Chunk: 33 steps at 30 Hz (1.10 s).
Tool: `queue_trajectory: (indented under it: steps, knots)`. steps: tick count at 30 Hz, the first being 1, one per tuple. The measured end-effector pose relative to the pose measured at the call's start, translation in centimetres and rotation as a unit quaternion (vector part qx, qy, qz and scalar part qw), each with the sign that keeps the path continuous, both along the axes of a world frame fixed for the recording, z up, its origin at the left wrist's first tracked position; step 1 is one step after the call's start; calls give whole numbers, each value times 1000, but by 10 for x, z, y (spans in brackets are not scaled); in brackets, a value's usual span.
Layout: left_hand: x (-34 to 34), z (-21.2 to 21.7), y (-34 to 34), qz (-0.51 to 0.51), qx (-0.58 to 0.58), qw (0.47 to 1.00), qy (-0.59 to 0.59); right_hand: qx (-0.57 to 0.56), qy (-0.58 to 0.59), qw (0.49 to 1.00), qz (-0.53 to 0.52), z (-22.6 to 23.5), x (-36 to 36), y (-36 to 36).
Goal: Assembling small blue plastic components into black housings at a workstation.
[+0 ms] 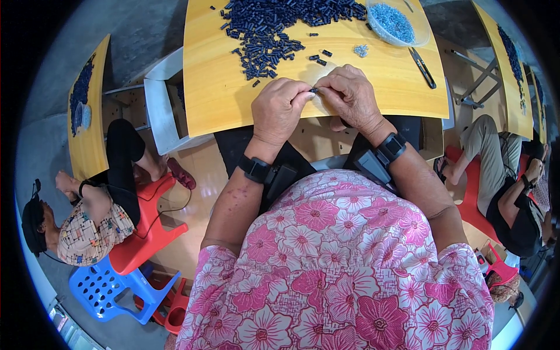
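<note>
Over the near part of the yellow table (216, 105), both hands meet at a small black plastic piece (314, 90). My left hand (281, 108) pinches it between thumb and forefinger. From the other side my right hand (353, 96) is closed too, its thumb and fingertips at the same piece; whether they hold something tiny of their own is too small to tell. Just beyond the hands lie a few loose black pieces (322, 62). Farther back spreads a big heap of black pieces (262, 41). A little pile of clear bits (361, 51) sits right of the loose ones.
At the back right stands a clear round tub (394, 23) of pale blue bits. Black-handled tweezers or snips (422, 68) lie near the right edge. People sit at similar tables on both sides, on red stools (146, 227). A blue stool (114, 289) stands behind on the left.
</note>
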<state>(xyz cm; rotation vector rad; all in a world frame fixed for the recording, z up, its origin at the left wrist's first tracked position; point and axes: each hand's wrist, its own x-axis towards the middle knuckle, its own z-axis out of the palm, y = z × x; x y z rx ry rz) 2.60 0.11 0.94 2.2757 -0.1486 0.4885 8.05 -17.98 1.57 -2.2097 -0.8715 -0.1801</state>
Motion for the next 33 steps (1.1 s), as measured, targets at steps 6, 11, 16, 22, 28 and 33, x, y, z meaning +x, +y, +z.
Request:
queue_trajectory:
  steps: [6,11,16,22,28,33]
  knots:
    - [0,2,0,-2,-3,1000,-4,27,-5,1000,-3,-1,1,1]
    - [0,4,0,-17,-4,1000,-14,11,-5,1000,8,-2,2,-2]
    - [0,4,2,-25,4,1000,-1,22,-14,1000,-1,2,1,2]
    - [0,8,1,-33,24,999,23,31,8,999,-4,1,0,1]
    - [0,9,2,-37,11,999,25,60,1,998,12,0,1,0]
    - [0,10,2,-38,16,999,27,63,0,998,10,-2,0,0]
